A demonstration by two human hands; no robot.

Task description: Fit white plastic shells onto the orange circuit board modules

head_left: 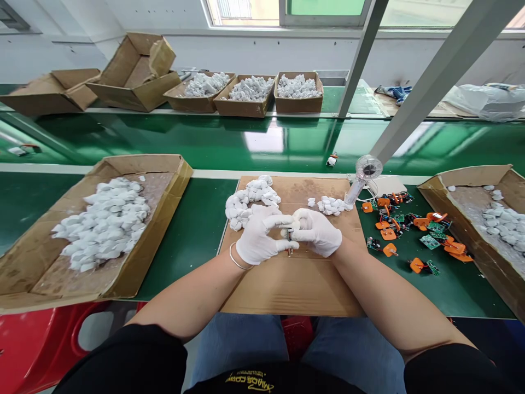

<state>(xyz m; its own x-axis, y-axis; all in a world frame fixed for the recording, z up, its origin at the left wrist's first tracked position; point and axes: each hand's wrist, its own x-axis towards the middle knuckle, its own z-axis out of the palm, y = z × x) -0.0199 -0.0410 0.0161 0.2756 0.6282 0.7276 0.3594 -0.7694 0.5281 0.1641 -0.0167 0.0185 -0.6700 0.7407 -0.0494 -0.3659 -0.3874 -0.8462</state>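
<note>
Both of my hands wear white gloves and meet over the cardboard sheet [295,284]. My left hand [259,235] and my right hand [319,232] are closed, pinching a small circuit board [290,235] between their fingertips. A white piece seems to be held with it, mostly hidden by the fingers. Just beyond my left hand lies a heap of white plastic pieces [246,200]. Behind my right hand is a smaller pile of white parts [330,205]. To the right, orange pieces wired to green boards [430,241] lie scattered on the green table.
A large cardboard tray [164,219] of white pieces stands left, another tray [467,202] right. A small clear fan [363,178] stands at the sheet's far right corner. Past the green conveyor [197,139], several cardboard boxes [246,109] sit on a shelf. A metal post [435,76] slants at right.
</note>
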